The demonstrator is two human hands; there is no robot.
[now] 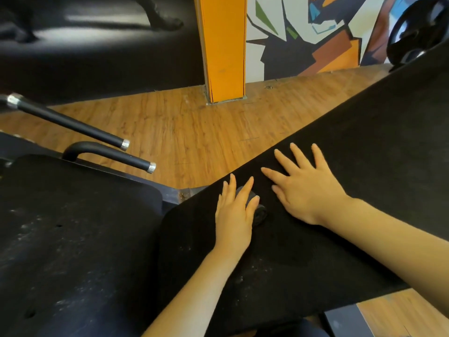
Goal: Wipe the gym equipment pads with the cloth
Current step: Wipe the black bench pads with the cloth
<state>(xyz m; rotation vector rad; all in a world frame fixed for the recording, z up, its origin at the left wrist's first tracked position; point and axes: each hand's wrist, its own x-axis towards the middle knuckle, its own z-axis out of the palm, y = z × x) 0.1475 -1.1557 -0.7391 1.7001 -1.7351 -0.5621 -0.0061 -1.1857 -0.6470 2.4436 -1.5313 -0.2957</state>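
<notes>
A long black back pad (364, 152) runs from the lower middle up to the far right. My left hand (234, 212) lies flat on its lower part with straight fingers, pressing a small dark cloth (258, 212) that shows at the thumb side. My right hand (306, 186) rests flat on the pad just to the right, fingers spread. A second black seat pad (73, 229), speckled with white dust, lies at the lower left. A darker patch on the back pad sits just below my hands.
Two black handle bars with chrome end caps (125, 144) (151, 167) stick out above the seat pad. An orange pillar (223, 49) stands on the wooden floor (194, 132). A painted wall and a black weight plate (418, 32) are at the far right.
</notes>
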